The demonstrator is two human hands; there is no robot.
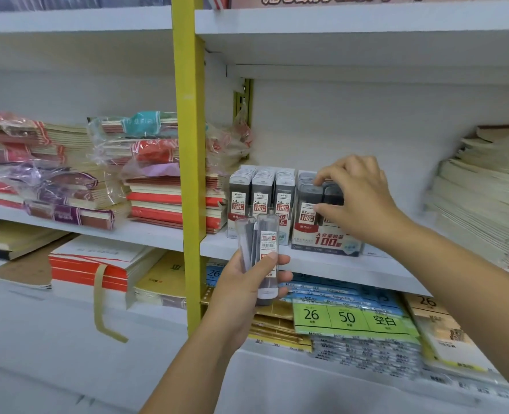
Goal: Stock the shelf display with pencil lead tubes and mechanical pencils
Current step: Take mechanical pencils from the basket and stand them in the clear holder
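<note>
My left hand (247, 282) grips a small bunch of flat grey pencil lead tubes (262, 243), upright, just in front of the middle shelf. Two clear display boxes stand on that white shelf (322, 264). The left display box (259, 201) holds three rows of grey tubes with red labels. The right display box (325, 234) carries a red "100" print. My right hand (357, 198) reaches over the right box and pinches a dark lead tube (332, 194) at the top of its rows. No mechanical pencils show.
A yellow upright post (189, 144) divides the shelving. Stacks of wrapped notebooks (83, 174) fill the left bay, and cream paper stacks (483, 192) lie at the right. Packs of loose-leaf paper with a green "26 50" label (348, 319) lie on the shelf below.
</note>
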